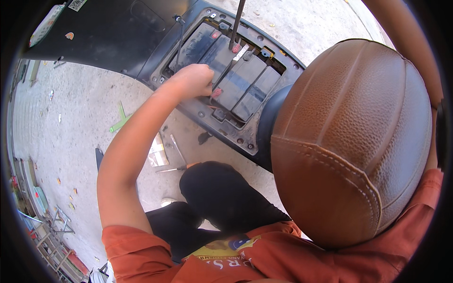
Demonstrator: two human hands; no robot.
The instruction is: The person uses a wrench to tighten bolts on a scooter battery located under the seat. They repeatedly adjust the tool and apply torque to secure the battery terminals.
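My left hand (194, 81) is closed in a fist over the near-left part of an open battery compartment. What its fingers hold, if anything, is hidden. Several dark, dusty batteries (233, 78) lie side by side in the compartment, with red terminal covers (216, 93) on some. One of these covers is right beside my fist. A dark strip (225, 75) runs diagonally across the batteries from near my fingers. From a far terminal, a long dark rod or strap (237, 23) rises out of the picture. My right arm (406, 28) passes behind the brown seat, its hand beyond the view.
A padded brown leather seat (349, 137) fills the right side. At upper left extends a black panel (118, 37). On the concrete below lie a green bracket-like piece (121, 118), a small package (158, 152) and a thin tool (178, 148). Folding frames (49, 240) stand at lower left.
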